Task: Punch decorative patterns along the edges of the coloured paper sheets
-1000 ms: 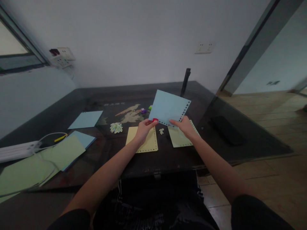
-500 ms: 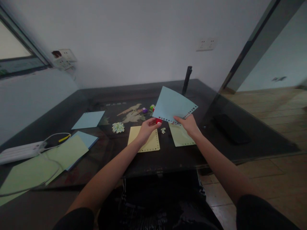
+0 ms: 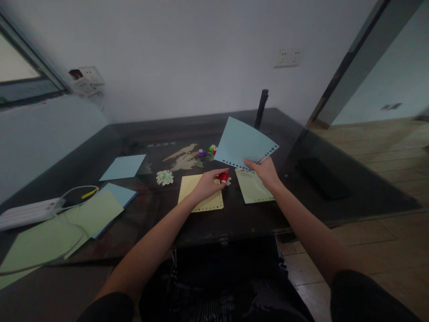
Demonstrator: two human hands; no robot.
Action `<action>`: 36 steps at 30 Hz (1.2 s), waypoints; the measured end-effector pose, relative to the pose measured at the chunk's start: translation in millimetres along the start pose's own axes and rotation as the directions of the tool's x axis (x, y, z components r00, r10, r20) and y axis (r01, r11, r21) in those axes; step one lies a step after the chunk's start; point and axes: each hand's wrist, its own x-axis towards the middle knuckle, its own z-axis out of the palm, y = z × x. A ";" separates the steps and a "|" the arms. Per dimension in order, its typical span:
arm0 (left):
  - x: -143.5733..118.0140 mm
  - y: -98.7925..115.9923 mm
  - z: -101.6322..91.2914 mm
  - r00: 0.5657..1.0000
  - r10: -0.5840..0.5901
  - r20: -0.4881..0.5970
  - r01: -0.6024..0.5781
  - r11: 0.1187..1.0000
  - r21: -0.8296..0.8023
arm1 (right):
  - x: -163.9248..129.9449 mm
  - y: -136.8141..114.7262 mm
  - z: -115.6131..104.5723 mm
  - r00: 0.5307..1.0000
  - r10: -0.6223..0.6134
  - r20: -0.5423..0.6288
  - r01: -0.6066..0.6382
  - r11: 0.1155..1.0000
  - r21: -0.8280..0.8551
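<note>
My left hand [image 3: 209, 182] is closed around a small red craft punch [image 3: 224, 177], above the right side of a yellow sheet [image 3: 191, 183]. A light blue sheet of paper [image 3: 243, 141] is pinched in my right hand [image 3: 264, 172], thumb on top. Small punched shapes line the blue sheet's near edge and part of its right edge. The punch is apart from this sheet, a little below its near left corner. Under my right hand lies a pale green sheet [image 3: 251, 190], also punched along its edges. A few paper bits show behind the punch, partly hidden.
A purple punch [image 3: 201, 153] and a green punch [image 3: 212, 148] stand behind, beside a partly hidden red one. A pile of paper cut-outs [image 3: 165, 177] lies left. Further left are blue sheet [image 3: 124, 167], green sheets [image 3: 97, 208] and a white power strip [image 3: 30, 212].
My left hand has drawn the red punch off the blue sheet's edge and slightly toward me. The blue sheet stays in my right hand, almost unmoved.
</note>
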 end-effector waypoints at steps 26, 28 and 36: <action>8.9 1.7 -1.1 0.973 -0.211 -0.089 0.156 0.895 -0.417 | 15.2 -16.5 -18.4 0.947 0.084 -0.309 0.004 0.962 0.274; 16.8 2.7 -1.0 0.972 -0.226 -0.058 0.182 0.892 -0.414 | 17.0 -15.3 -20.8 0.943 0.089 -0.321 0.004 0.960 0.279; 93.9 -26.2 16.2 0.972 -0.176 -0.155 0.176 0.984 -0.011 | 16.5 -19.0 -20.7 0.949 0.105 -0.299 -0.010 0.953 0.303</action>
